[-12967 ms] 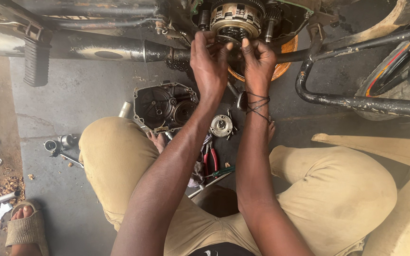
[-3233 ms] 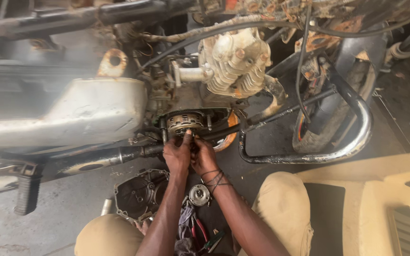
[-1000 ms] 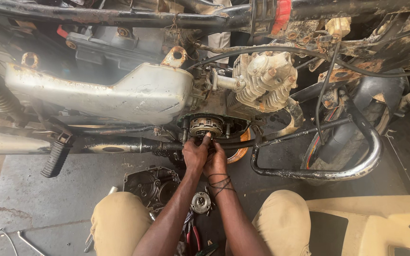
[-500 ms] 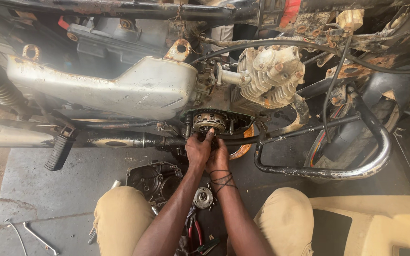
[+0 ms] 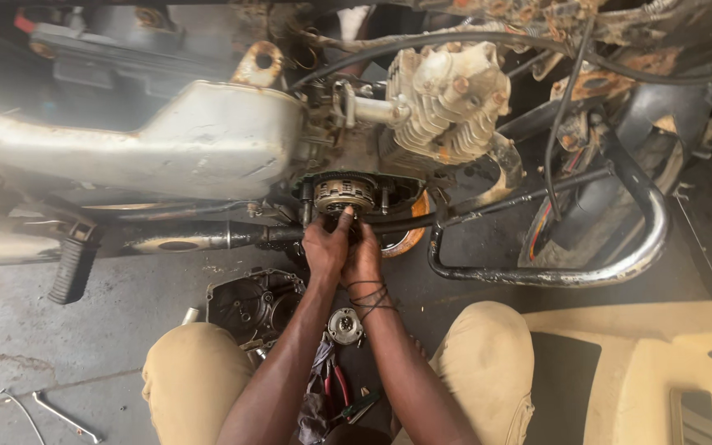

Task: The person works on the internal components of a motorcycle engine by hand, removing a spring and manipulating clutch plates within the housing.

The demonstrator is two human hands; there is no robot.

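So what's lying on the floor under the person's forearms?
A removed dark engine cover lies beside the left forearm, a small round metal part between the arms, red-handled pliers and a rag lower down. The arms hide whatever lies directly beneath them.

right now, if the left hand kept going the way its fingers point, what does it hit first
The left hand points up at the round clutch assembly in the open engine side; its raised finger seems already at its lower edge, though depth is unclear.

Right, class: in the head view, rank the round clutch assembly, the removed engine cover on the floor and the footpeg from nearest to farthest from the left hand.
From the left hand:
1. Round clutch assembly, just above, fingers touching it.
2. Removed engine cover, on the floor below-left.
3. Footpeg, far left.
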